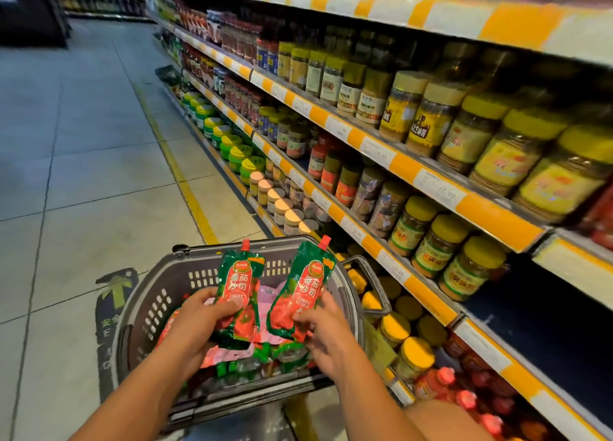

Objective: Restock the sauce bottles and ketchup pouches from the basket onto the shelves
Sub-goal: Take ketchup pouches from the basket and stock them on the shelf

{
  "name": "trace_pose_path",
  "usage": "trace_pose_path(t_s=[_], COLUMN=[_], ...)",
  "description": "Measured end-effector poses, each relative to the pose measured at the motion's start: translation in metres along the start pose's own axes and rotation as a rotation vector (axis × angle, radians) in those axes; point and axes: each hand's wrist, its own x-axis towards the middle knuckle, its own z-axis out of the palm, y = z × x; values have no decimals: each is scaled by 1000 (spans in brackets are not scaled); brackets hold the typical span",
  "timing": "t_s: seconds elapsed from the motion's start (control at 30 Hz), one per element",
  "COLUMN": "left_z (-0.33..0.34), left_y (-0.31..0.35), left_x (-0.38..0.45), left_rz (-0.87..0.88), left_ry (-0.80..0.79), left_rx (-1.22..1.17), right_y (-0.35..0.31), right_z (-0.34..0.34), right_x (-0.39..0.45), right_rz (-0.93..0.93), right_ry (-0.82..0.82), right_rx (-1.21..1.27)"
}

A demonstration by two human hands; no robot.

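A grey plastic basket (156, 304) stands on the floor beside the shelving. My left hand (195, 321) grips a green and red ketchup pouch (240, 284) by its lower half, upright above the basket. My right hand (323, 331) pinches a second ketchup pouch (306, 284) of the same kind, tilted right. More pouches (252, 361) lie in the basket under my hands. Red-capped sauce bottles (441, 384) stand on the lowest shelf at the right.
Shelves with yellow and white edge strips (374, 148) run along the right, filled with yellow-lidded jars (428, 122) and other jars. The basket's handle (371, 281) leans toward the shelf. Tiled floor with a yellow line (179, 175) lies to the left.
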Motion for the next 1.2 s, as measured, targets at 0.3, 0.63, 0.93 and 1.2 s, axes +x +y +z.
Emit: trace_pose_path(t_s=[0.3,0.63,0.93,1.2], left_z=[54,138,227,304], left_y=[51,73,46,-17], left_x=[-71,-152,-220,-292], left_rz=[168,312,293,196], left_ry=[-188,-456,-752,-1022], left_rx=[-48,16,175,334], right_y=[-23,-51,-55,-9], right_z=[-36,-125,-225,-308], right_x=[-63,-179,-306,-415], right_rz=[-270,-582,-739,-761], right_ry=[144,309,581,840], right_rx=[162,39,-35,-74])
